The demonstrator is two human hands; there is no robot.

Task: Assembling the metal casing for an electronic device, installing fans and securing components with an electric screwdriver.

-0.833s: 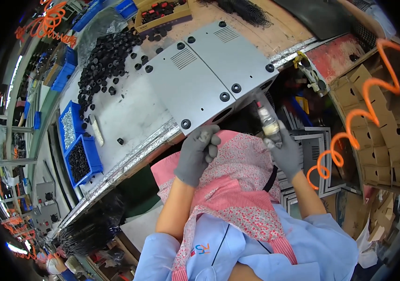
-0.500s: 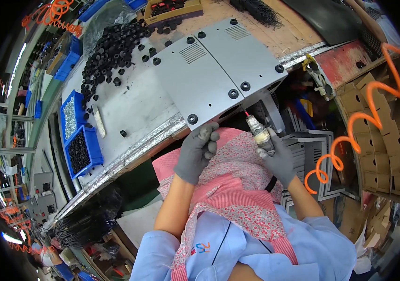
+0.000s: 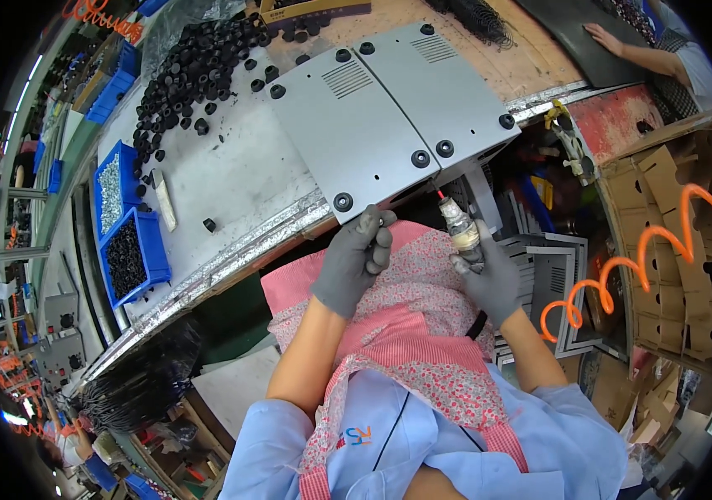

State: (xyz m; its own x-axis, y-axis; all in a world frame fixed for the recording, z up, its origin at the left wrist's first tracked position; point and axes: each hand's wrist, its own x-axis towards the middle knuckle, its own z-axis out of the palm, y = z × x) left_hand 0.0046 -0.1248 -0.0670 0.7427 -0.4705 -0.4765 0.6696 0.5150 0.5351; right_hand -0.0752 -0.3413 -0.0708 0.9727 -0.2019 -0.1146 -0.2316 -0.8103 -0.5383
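Observation:
Two grey metal cases (image 3: 347, 142) lie side by side at the table edge, black round feet (image 3: 421, 158) on their upper faces. In my gloved right hand (image 3: 492, 279) is a pneumatic screwdriver (image 3: 461, 227), its red-collared tip pointing at the cases' near edge. My gloved left hand (image 3: 354, 260) is closed just below the near left corner of the left case. A small dark thing shows at its fingertips, too small to name.
Loose black feet (image 3: 181, 79) are heaped at the back left. Blue bins (image 3: 156, 250) of screws and a pale strip (image 3: 164, 200) stand left. An orange coiled hose (image 3: 647, 237) hangs right, before cardboard dividers (image 3: 664, 275). Another person's hand (image 3: 606, 37) rests on a black sheet.
My left fingers have shifted slightly up and right, with a small dark thing now showing at their tips. The other person's hand has come into view at the upper right. The screwdriver stays near the case edge.

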